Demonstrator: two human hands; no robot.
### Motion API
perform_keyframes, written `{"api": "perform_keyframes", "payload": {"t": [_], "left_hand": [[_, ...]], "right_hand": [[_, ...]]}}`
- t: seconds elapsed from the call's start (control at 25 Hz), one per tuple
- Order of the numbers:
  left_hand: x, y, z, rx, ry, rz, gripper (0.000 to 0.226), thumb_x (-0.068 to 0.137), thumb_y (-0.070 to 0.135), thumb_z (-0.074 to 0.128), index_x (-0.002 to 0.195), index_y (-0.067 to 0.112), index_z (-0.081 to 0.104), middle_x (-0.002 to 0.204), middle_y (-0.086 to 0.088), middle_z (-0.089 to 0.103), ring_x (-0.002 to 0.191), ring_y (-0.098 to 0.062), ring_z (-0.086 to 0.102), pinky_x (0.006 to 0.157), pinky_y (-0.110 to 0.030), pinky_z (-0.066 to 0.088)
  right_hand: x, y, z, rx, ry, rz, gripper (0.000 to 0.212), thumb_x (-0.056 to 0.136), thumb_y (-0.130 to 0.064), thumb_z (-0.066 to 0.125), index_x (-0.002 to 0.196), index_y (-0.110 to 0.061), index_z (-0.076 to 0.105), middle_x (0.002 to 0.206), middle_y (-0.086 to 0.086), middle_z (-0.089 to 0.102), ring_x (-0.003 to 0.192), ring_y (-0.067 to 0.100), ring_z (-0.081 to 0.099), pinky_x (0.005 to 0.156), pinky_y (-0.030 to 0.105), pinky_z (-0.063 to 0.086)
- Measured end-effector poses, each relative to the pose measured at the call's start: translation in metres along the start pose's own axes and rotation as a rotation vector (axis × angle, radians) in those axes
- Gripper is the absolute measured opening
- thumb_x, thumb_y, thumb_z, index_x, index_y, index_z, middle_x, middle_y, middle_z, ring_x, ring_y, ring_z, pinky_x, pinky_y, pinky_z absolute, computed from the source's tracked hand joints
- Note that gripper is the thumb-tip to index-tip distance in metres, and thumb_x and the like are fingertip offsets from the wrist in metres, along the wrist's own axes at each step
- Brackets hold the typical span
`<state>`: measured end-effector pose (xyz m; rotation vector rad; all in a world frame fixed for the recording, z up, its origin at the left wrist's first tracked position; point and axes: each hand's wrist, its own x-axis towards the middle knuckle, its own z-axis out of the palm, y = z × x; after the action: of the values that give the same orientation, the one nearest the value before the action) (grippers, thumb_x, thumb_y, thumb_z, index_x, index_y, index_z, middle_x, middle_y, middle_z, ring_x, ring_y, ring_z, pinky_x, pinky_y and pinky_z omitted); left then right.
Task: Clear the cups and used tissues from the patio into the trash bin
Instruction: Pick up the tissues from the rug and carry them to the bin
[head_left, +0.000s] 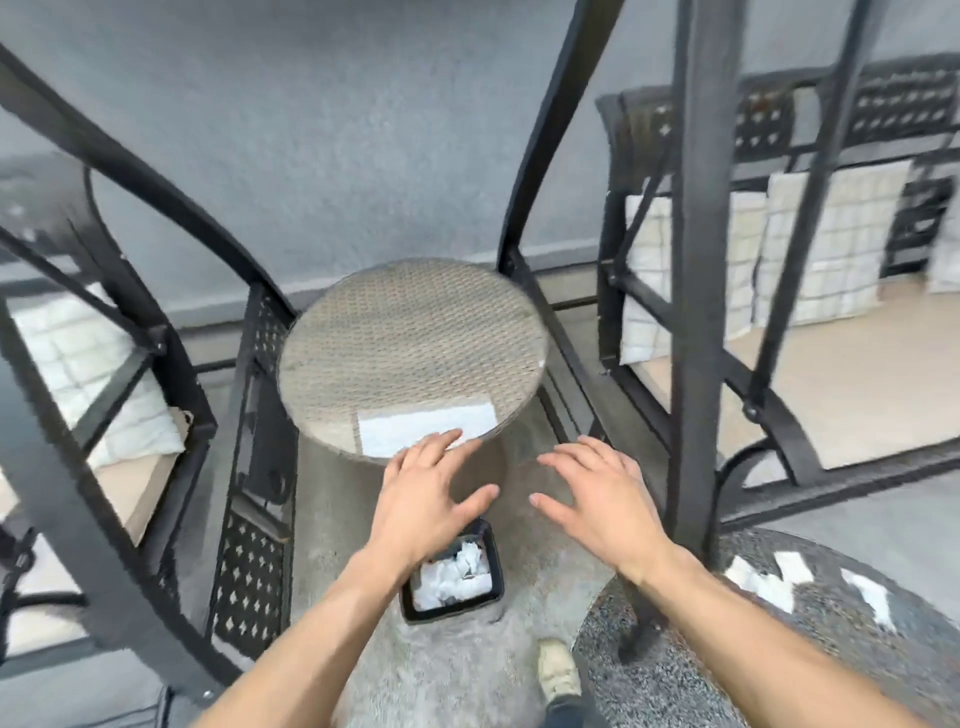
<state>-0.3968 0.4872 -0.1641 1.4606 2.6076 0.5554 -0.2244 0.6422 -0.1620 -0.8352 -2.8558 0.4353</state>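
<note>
A flat white tissue (415, 425) lies at the near edge of a round wicker side table (410, 332). My left hand (423, 499) is open with its fingertips at the tissue's near edge. My right hand (597, 499) is open beside it, holding nothing. On the floor below my left wrist stands a small black square trash bin (496, 558) with crumpled white tissues (457, 574) inside. More white tissues (774, 577) lie on a speckled round table (779, 670) at the lower right.
Black metal swing frames (698, 260) stand close on both sides, with a thick post right of my right hand. Cushioned benches with checked pillows (826, 239) sit behind them. My shoe (558, 670) is on the grey floor near the bin.
</note>
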Motion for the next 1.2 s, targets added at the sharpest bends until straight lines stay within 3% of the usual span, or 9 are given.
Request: {"api": "perform_keyframes", "payload": {"t": [0.28,0.6,0.96,1.2], "left_hand": [[0.003,0.114,-0.029,-0.034,-0.003,0.323,0.063,0.080,0.075,0.042,0.134,0.042,0.046,0.145,0.013,0.045,0.134,-0.014,0.039,0.110,-0.045,0.031],[0.004,0.276,0.002,-0.108,-0.051,0.652,0.060,0.082,0.072,0.043,0.131,0.038,0.053,0.140,0.013,0.051,0.131,-0.012,0.044,0.111,-0.043,0.032],[-0.035,0.484,0.085,-0.159,-0.163,0.836,0.064,0.081,0.077,0.038,0.133,0.041,0.048,0.142,0.015,0.048,0.132,-0.010,0.042,0.109,-0.041,0.030],[-0.044,0.578,0.133,-0.142,-0.204,0.858,0.062,0.083,0.073,0.042,0.136,0.042,0.044,0.145,0.016,0.044,0.134,-0.008,0.037,0.111,-0.038,0.023]], "right_hand": [[-0.107,0.052,-0.097,-0.077,0.201,0.273,0.054,0.083,-0.066,0.047,0.129,-0.039,0.050,0.137,-0.016,0.047,0.136,0.012,0.028,0.106,0.039,0.024],[-0.262,0.147,-0.158,-0.113,0.335,0.618,0.053,0.082,-0.069,0.044,0.126,-0.040,0.052,0.135,-0.015,0.050,0.130,0.011,0.036,0.103,0.043,0.031],[-0.441,0.280,-0.202,-0.103,0.343,0.880,0.056,0.083,-0.068,0.046,0.132,-0.040,0.047,0.143,-0.011,0.044,0.133,0.012,0.035,0.108,0.046,0.026],[-0.520,0.358,-0.227,-0.102,0.333,0.992,0.058,0.083,-0.067,0.046,0.133,-0.038,0.046,0.144,-0.008,0.044,0.131,0.012,0.038,0.108,0.047,0.028]]}}
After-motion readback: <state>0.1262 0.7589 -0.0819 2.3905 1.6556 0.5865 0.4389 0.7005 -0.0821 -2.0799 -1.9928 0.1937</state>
